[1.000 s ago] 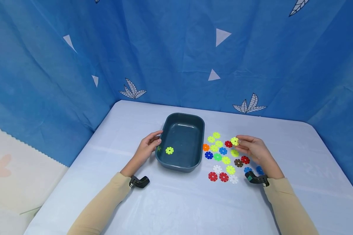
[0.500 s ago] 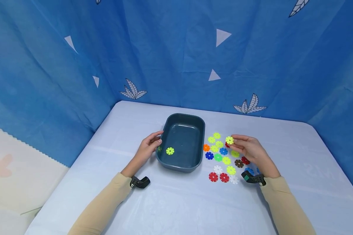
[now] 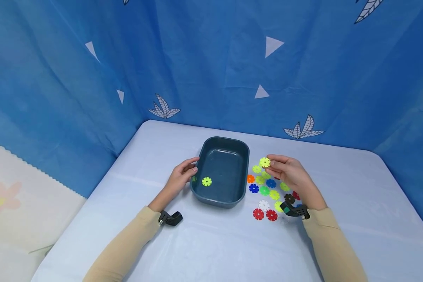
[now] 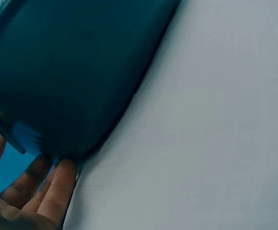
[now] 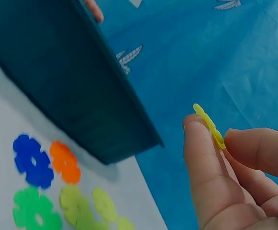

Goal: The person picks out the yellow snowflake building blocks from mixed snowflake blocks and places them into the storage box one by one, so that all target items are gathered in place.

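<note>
Between thumb and fingers, my right hand (image 3: 291,175) pinches a yellow notched plastic disc (image 3: 264,162), held above the table just right of a dark teal basin (image 3: 220,204). Edge-on, the same disc (image 5: 209,126) shows in the right wrist view. My left hand (image 3: 179,178) rests against the basin's left side, its fingers (image 4: 58,191) touching the outer wall, not wrapped round it. One yellow-green disc (image 3: 206,181) lies inside the basin. Right of it, several loose discs are spread out, among them an orange one (image 3: 250,178), a dark blue one (image 3: 253,188) and a green one (image 3: 264,190).
A white cloth covers the table (image 3: 211,246). Red discs (image 3: 258,214) and a white disc (image 3: 264,205) lie nearest the front. Blue patterned fabric (image 3: 211,78) hangs behind the table. My right hand and wrist camera (image 3: 293,210) hide some discs.
My right hand has moved left and slightly up with the yellow disc, nearer to the basin. My left hand stays at the basin's side. The head view has shifted slightly.
</note>
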`<state>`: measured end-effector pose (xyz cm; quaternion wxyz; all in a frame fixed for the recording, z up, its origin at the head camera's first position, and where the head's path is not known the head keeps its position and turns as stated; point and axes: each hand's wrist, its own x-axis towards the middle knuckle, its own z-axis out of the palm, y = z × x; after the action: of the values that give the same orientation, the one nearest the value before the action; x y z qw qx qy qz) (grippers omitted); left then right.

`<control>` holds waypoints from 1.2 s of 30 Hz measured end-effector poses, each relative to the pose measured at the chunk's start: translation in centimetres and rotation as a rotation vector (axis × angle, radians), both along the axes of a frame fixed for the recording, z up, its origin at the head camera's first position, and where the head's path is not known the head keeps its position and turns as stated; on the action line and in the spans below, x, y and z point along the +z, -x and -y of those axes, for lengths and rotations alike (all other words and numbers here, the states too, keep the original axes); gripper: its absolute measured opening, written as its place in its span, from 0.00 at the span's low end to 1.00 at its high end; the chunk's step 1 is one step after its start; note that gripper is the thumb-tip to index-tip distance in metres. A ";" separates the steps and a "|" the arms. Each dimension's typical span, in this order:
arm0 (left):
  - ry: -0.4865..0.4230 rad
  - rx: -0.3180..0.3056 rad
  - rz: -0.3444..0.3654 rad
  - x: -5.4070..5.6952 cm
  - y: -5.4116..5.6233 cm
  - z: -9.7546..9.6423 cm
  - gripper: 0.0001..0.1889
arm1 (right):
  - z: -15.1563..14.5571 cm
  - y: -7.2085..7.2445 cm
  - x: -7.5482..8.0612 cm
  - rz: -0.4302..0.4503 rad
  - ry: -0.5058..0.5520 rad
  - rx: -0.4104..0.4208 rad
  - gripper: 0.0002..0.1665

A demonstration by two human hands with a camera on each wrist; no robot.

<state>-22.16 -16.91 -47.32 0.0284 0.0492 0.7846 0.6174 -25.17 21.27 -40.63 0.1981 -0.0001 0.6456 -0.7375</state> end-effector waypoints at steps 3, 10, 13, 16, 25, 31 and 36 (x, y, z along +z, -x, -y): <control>-0.002 -0.003 0.003 0.1 0.0 0.0 0.23 | 0.8 0.1 0.4 -0.017 0.010 0.009 0.10; -0.002 -0.002 0.004 0.1 0.0 0.1 0.23 | 2.5 0.3 0.7 -0.038 0.023 0.031 0.13; 0.004 0.004 0.003 0.1 0.1 0.1 0.23 | 3.2 0.3 0.9 -0.062 0.009 0.053 0.17; 0.006 0.006 0.006 0.0 0.1 0.0 0.23 | 3.8 0.4 0.9 -0.084 -0.015 0.072 0.25; 0.000 0.004 0.009 0.0 0.1 0.0 0.23 | 6.6 0.8 1.1 -0.103 -0.102 0.093 0.30; -0.007 0.002 0.006 0.2 0.1 -0.1 0.24 | 8.3 0.7 1.4 -0.117 -0.165 0.111 0.27; -0.005 0.003 0.008 0.2 0.1 -0.1 0.23 | 9.8 0.7 1.1 -0.132 -0.203 0.117 0.25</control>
<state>-22.23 -16.83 -47.09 0.0308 0.0456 0.7832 0.6194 -25.87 11.42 -39.50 0.1968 -0.0661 0.7274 -0.6540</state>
